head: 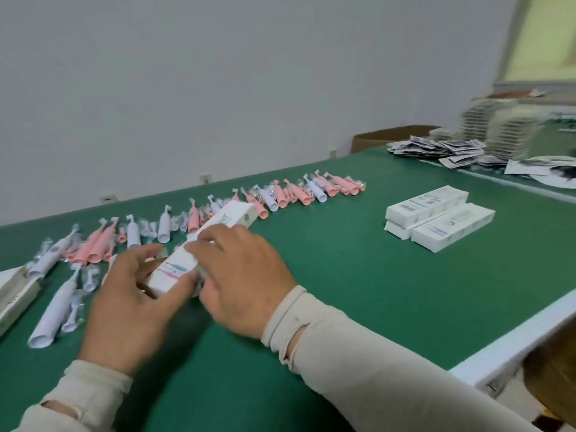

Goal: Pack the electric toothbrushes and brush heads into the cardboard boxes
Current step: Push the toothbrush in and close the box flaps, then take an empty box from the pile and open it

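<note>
A long white cardboard box (232, 218) lies slanted on the green table (358, 275) in front of me. My left hand (131, 304) grips its near end from the left, thumb under it. My right hand (243, 275) lies over the box's middle with fingers curled on its top edge. Behind the box runs a row of pink and white electric toothbrushes (280, 198), with wrapped brush heads (148, 229) between them. A white toothbrush (54, 310) lies at the near left. The box's near end is hidden by my hands.
Three closed white boxes (439, 218) are stacked at the right. Flat box blanks (12, 294) lie at the left edge. Dark printed leaflets (436, 149) and tall piles of packets (498, 126) sit at the far right, near a brown carton (389, 137).
</note>
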